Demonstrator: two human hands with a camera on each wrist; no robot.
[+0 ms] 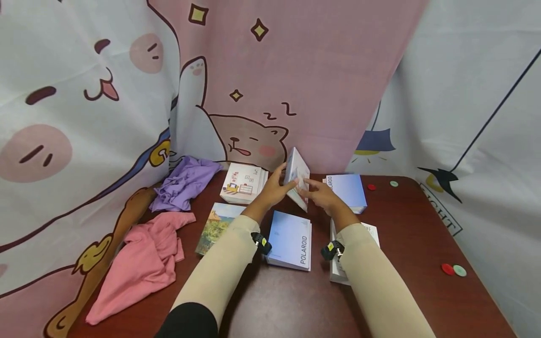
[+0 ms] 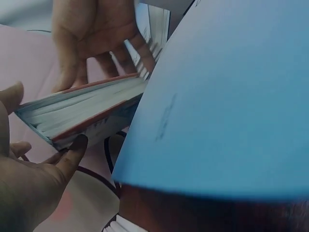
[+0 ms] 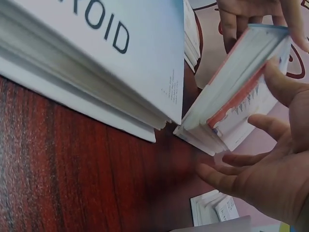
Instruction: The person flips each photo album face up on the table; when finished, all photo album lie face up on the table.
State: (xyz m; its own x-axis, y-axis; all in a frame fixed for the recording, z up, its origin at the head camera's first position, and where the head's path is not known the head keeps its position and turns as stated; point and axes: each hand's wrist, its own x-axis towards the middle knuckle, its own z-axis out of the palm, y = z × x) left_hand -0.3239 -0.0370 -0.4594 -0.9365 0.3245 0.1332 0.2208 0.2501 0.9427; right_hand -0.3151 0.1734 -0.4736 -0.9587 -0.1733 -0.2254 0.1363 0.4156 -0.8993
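Note:
Near the back of the table, a thick book (image 1: 302,171) with a pale printed cover and red edging stands upright between both hands. My left hand (image 1: 274,190) grips its left side, with thumb and fingers on opposite faces. My right hand (image 1: 323,193) touches its right side with spread, fairly straight fingers; in the right wrist view the thumb lies against the cover (image 3: 248,113). The book's lower end is close to the table top. Directly in front of it lies a blue-white book marked POLAROID (image 1: 289,241), which fills much of the left wrist view.
Left of the hands lie a white illustrated book (image 1: 244,180) and a landscape-covered book (image 1: 213,227). Another blue book (image 1: 348,190) is at back right; a white book (image 1: 373,231) is partly under my right forearm. Purple cloth (image 1: 186,183), pink cloth (image 1: 148,258) and small red discs (image 1: 447,269) flank them.

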